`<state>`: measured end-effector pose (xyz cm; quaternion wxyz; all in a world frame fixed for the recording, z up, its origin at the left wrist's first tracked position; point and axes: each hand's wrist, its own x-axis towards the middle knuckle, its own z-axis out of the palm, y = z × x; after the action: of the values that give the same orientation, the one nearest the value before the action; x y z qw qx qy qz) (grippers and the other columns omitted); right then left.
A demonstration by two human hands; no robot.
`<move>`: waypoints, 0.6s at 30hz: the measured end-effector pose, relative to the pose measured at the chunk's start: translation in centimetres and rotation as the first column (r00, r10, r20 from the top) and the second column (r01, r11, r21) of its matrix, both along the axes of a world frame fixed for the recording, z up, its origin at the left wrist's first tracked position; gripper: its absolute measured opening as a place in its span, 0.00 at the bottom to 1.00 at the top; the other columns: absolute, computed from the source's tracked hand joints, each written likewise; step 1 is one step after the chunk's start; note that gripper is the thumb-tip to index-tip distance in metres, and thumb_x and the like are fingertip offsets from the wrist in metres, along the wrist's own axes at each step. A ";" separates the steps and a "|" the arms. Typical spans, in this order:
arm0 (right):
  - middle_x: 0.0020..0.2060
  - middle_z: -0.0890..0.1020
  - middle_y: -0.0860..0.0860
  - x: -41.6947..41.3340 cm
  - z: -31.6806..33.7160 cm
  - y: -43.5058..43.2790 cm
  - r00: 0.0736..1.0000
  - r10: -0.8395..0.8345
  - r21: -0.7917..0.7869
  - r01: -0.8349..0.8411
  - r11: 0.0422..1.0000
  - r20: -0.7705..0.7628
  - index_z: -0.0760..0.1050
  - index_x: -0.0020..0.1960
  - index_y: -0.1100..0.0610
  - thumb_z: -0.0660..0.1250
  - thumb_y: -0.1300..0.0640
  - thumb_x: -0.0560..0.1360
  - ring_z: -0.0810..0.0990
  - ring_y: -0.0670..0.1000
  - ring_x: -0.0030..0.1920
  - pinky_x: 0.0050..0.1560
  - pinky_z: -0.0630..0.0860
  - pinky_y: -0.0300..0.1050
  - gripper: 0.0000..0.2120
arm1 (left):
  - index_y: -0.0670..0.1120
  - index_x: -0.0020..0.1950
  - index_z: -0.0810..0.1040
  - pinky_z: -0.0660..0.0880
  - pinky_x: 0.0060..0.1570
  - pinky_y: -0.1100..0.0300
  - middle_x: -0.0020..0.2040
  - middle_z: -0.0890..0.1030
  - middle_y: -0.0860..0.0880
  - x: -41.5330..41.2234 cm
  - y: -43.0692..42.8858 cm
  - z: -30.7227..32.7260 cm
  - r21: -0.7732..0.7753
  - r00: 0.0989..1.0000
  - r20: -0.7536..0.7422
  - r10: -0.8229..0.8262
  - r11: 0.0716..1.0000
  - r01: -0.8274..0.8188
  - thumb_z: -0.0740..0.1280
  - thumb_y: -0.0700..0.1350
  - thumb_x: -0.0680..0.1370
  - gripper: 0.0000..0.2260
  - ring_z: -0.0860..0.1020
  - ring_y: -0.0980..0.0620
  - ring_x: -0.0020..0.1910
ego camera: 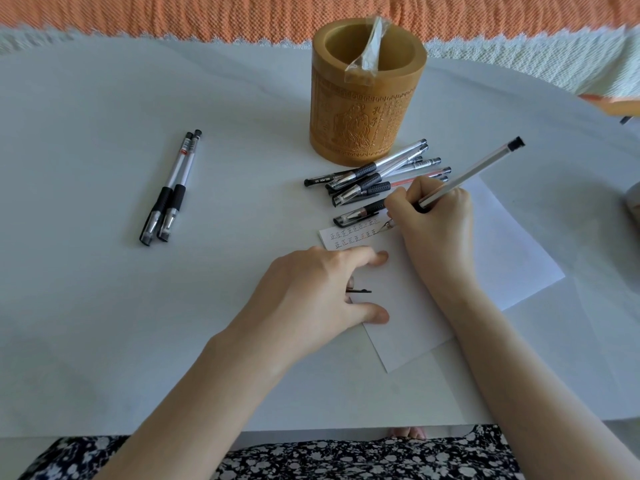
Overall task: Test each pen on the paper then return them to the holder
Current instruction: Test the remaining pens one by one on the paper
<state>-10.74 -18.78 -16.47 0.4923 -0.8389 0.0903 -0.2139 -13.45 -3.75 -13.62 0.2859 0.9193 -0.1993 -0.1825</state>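
Your right hand (433, 220) is gripping a pen (471, 173) in a writing hold, with thumb and fingers curling round its lower barrel. The pen is slanting up and away to the right, its black end pointing off past the holder (367, 109). Its bare tip is touching the paper (502, 258) near the far left corner, at the right end of two rows of small marks (353, 235).

Your left hand (311, 289) is resting on the paper's left edge, with forefinger and thumb lying out across the sheet. The fingers between them are curling under and holding a black cap (360, 291), with only its thin clip showing.

The paper is lying askew on the table (104, 306), straight ahead of you, and both forearms are reaching over the near edge to it.

A pile (374, 178) of capped pens is lying just beyond the paper, between it and the holder, with black grips and clear barrels crossing one another. The nearest of them is lying right at the paper's far edge, beside your right knuckles.

The holder, a carved brown cylinder, is standing upright behind the pile. A clear wrapper (369, 46) is leaning out of it against the rim, and you are seeing no pens inside.

A pair (173, 188) of capped pens is lying side by side, touching, well apart to the left.

An orange cloth (173, 15) is running along beyond the table's far side.
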 end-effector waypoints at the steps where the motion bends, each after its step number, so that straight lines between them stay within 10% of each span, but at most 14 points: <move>1: 0.25 0.63 0.58 0.0 0.0 0.0 1.000 0.001 0.001 -0.001 1.000 -0.001 0.61 0.28 0.65 0.64 0.65 0.70 0.58 0.46 0.29 0.28 0.56 0.38 0.16 | 0.67 0.62 0.69 0.63 0.34 0.70 0.31 0.67 0.56 0.0 0.0 0.0 0.000 1.000 0.000 -0.001 1.000 0.001 0.71 0.61 0.66 0.25 0.73 0.60 0.36; 11: 0.21 0.62 0.47 0.0 0.1 -0.2 1.000 -0.016 0.085 0.017 0.996 -0.011 0.59 0.26 0.58 0.64 0.65 0.70 0.62 0.47 0.29 0.30 0.59 0.40 0.18 | 0.67 0.62 0.69 0.65 0.36 0.69 0.32 0.68 0.57 0.0 0.1 -0.2 0.008 1.000 -0.008 -0.023 1.000 0.023 0.71 0.61 0.67 0.25 0.74 0.62 0.36; 18: 0.20 0.64 0.51 -0.2 2.2 -1.2 0.993 0.113 0.742 -0.061 0.668 -0.020 0.75 0.29 0.59 0.62 0.49 0.78 0.59 0.49 0.22 0.25 0.55 0.39 0.22 | 0.54 0.58 0.67 0.69 0.41 0.60 0.36 0.74 0.51 0.0 0.3 0.5 -0.355 0.990 -0.126 0.061 0.929 -0.103 0.62 0.48 0.76 0.12 0.72 0.57 0.35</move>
<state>-10.90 -19.95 -14.28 0.7961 -0.5775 0.1449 -0.1084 -13.49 -3.43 -13.10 0.4678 0.8470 -0.1744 -0.1826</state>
